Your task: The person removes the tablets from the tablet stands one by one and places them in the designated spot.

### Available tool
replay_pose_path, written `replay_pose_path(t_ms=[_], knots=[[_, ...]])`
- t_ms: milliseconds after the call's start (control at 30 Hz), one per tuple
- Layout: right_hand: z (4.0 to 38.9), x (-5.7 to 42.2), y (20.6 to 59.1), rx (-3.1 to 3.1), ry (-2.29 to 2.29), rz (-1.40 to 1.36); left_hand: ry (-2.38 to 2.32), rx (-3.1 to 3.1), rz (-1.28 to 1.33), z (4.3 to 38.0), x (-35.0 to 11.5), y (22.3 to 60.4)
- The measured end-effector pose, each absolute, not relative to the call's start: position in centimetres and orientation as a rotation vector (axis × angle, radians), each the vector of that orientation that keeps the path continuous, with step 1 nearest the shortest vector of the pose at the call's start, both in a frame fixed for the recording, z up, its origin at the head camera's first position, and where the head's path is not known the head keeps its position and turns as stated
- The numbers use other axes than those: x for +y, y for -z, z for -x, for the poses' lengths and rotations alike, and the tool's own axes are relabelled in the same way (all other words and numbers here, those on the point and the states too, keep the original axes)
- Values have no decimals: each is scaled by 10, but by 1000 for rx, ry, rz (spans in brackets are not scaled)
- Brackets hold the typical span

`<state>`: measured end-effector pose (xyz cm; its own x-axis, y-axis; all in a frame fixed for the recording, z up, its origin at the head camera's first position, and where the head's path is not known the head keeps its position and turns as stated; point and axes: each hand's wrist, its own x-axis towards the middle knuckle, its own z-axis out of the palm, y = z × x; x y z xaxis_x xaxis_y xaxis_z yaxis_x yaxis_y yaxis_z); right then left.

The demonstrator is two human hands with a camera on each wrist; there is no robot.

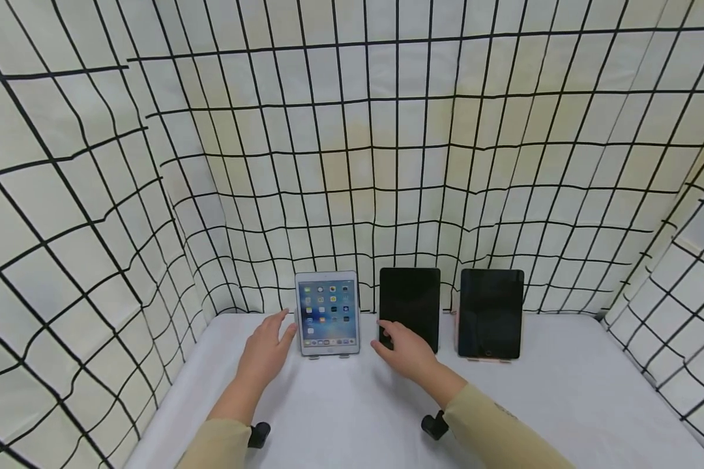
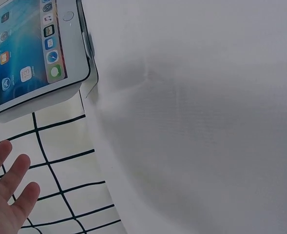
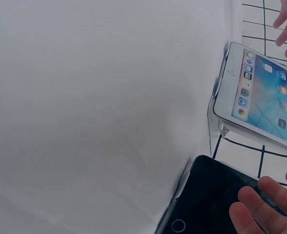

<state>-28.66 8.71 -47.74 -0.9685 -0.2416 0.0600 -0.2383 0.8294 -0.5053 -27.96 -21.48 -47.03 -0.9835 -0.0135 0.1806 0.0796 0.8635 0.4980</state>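
Observation:
A white tablet (image 1: 328,313) with a lit home screen of app icons leans upright on a stand. Just left of it is my left hand (image 1: 265,348), fingers spread and holding nothing; the left wrist view shows its fingertips apart from the tablet's edge. My right hand (image 1: 407,352) hovers in front of the lower left of a black tablet (image 1: 413,296) whose screen is dark, its fingers loosely bent with nothing in them. In the right wrist view, those fingers (image 3: 267,207) overlap the dark screen.
Another dark-screened tablet (image 1: 491,312) stands farther right on a pinkish stand. All three stand in a row on a white-covered table (image 1: 352,417). Behind and at both sides hangs white cloth with a black grid (image 1: 352,130). Black straps with small devices (image 1: 434,426) sit at both wrists.

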Motion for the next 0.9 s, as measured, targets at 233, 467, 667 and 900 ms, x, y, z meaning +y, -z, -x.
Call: replay_pose_path(t_ms=[233, 467, 667, 900], knots=[[296, 78, 470, 3002, 805, 371, 772, -2874, 17, 288, -211, 472], [306, 66, 463, 3000, 823, 388, 777, -2884, 19, 297, -210, 473], [315, 57, 460, 3000, 816, 385, 779, -2886, 17, 302, -209, 471], [318, 51, 457, 2984, 814, 350, 824, -2892, 9, 304, -202, 469]])
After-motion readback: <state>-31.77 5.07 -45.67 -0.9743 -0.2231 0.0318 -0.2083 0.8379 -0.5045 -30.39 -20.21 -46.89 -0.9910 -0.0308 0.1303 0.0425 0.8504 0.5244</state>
